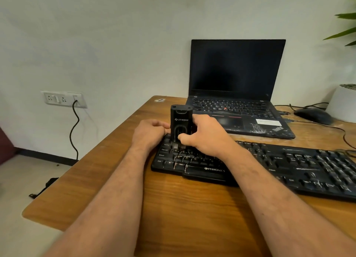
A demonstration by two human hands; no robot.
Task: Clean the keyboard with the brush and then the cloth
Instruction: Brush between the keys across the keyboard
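A person's two bare forearms reach forward over a wooden worktop [192, 208] toward the left end of a black keyboard [269, 166] that lies across the worktop, running from the middle to the right edge of the view. The right hand [206, 135] holds a black, upright, block-shaped brush tool [181, 122] with white lettering on its front; the thumb is pressed on the tool's lower front and the fingers are wrapped around its far side, so the fingers are clamped on the tool. The tool's lower end rests on the keys at the upper left of the keyboard, where pale bristles seem to meet the keycaps, though that part is blurred. The left hand [150, 133] sits just left of the tool at the keyboard's left edge, its fingers curled in toward the tool's side; whether they grip the tool or only rest against it and the keyboard cannot be told. Behind the keyboard stands an open black laptop [237, 87] with a dark screen. To its right lie a dark mouse [314, 115] and black cables, beside a white plant pot [342, 104] with green leaves above. On the white wall at the left, a socket panel [63, 99] has a black cord hanging to the floor.
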